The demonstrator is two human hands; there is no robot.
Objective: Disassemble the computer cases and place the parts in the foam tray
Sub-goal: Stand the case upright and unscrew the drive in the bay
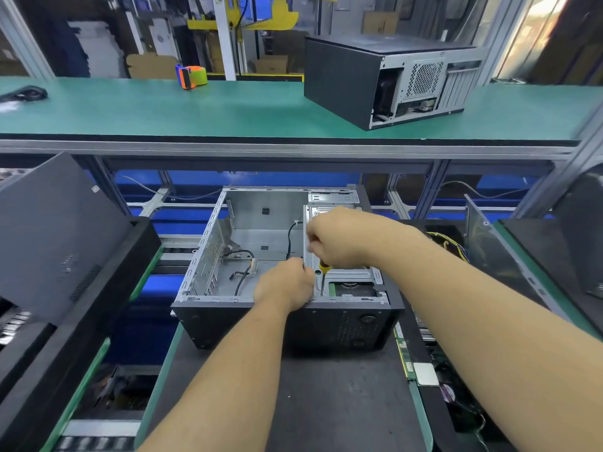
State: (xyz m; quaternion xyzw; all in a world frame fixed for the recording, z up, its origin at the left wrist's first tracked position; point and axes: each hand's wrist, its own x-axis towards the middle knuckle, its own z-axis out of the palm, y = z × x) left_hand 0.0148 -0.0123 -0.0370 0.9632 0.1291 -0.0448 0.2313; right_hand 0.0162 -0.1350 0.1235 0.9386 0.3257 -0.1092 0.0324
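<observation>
An open computer case [228,301] lies on its side on the dark work surface, its silver interior facing up with loose black cables [243,278] inside. My right hand [339,239] is closed on a screwdriver [324,272] with a yellow and black handle, its shaft pointing down into the drive cage [355,275] at the case's right side. My left hand [285,283] grips the left edge of that drive cage, just beside the screwdriver.
A second closed case [375,76] stands on the green upper shelf [163,109], with a tape dispenser [192,76] to its left. Black side panels [58,236] lean at the left. Circuit boards [421,370] and wiring [453,246] lie in the tray at the right.
</observation>
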